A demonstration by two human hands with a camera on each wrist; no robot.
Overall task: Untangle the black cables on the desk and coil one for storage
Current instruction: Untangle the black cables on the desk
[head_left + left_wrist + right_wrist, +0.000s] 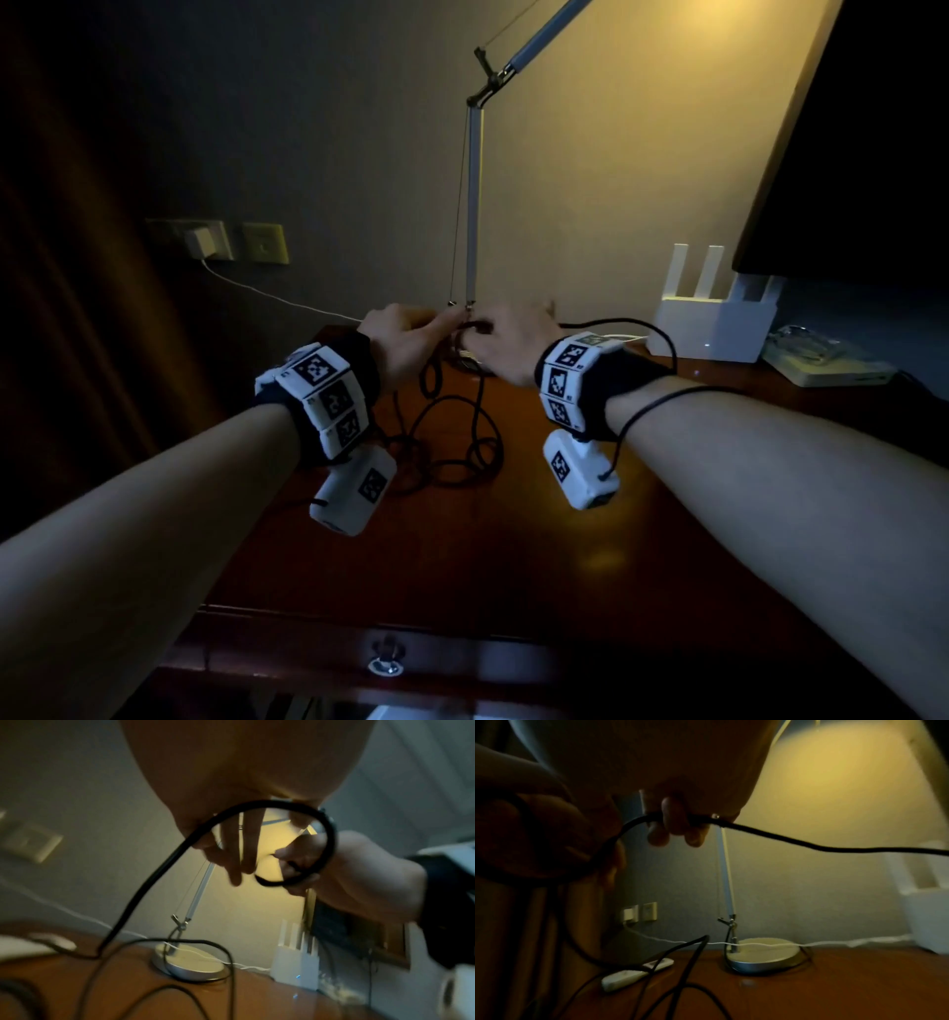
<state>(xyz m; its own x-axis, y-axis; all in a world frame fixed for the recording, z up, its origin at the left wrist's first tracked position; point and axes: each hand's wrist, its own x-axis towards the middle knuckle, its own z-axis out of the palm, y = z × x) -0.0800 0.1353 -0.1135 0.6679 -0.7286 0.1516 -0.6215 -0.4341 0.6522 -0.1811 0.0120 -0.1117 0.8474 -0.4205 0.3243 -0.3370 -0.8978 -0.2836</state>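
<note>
Both hands are raised over the back of the wooden desk [513, 555], close together by the lamp's foot. My right hand [477, 336] curls its fingers [677, 825] round a black cable [808, 844], which runs off to the right. The same cable bends in a loop [331, 837] back to my left hand [444, 325], which pinches it; the rest of those fingers [239, 852] hang straight. From the hands the cable [480, 406] drops to a loose tangle of black cables [452, 452] lying on the desk between my wrists.
A desk lamp's pole [472, 205] and round metal base [762, 957] stand just behind the hands. A white cord [821, 943] crosses the base. A small white bar-shaped device [636, 973] lies left. White router [714, 329], flat white box [832, 367] and dark monitor [847, 154] are right.
</note>
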